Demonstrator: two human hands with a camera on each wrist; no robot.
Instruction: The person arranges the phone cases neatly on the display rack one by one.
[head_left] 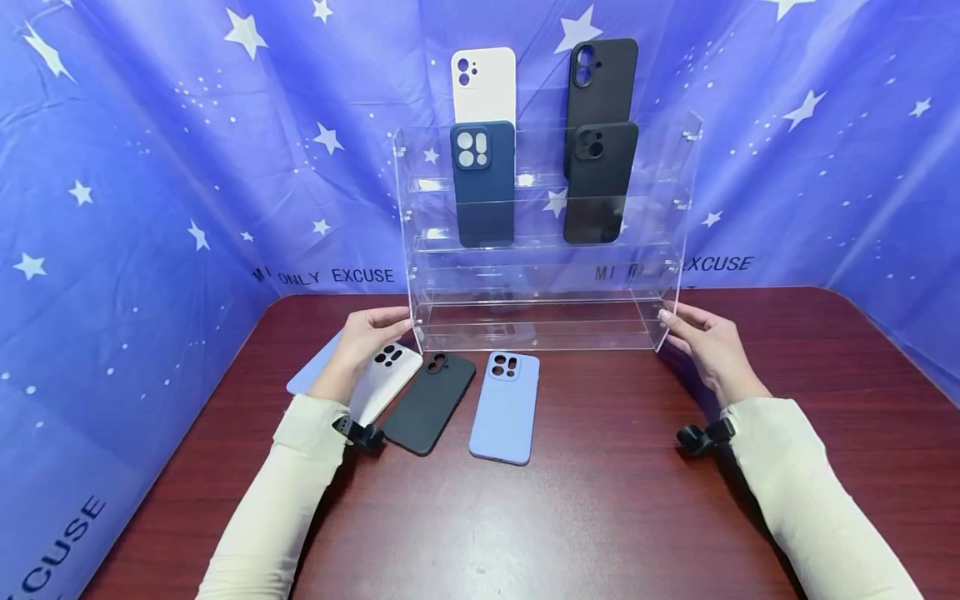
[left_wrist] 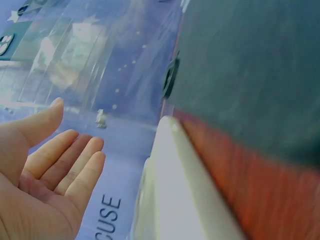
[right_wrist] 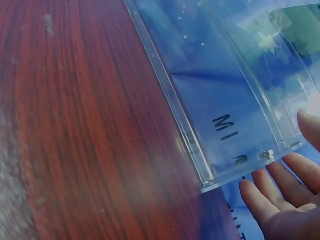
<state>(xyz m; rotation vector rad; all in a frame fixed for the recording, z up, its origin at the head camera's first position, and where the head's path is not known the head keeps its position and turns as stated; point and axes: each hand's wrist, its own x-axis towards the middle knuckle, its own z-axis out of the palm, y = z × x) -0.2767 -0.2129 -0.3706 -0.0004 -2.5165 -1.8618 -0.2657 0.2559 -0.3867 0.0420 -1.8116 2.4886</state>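
Note:
A clear acrylic display stand (head_left: 540,337) with stepped shelves stands between my hands. My left hand (head_left: 367,337) is at its lower left side panel, fingertips right at the edge; in the left wrist view its fingers are extended, thumb apart. At the lower right side, the fingers of my right hand (head_left: 705,346) lie along the outside of the panel, thumb tip overlapping its front edge. On the upper shelves, a white phone case (head_left: 483,87) stands behind a dark blue one (head_left: 487,187), and a black phone case (head_left: 607,83) behind another black one (head_left: 600,183).
On the brown table (head_left: 600,500) before the stand lie a light blue phone case (head_left: 506,417), a dark case (head_left: 431,408) and a white case (head_left: 393,375). Another light blue case (head_left: 311,371) is partly hidden under my left arm. A starry blue curtain (head_left: 150,167) surrounds the table.

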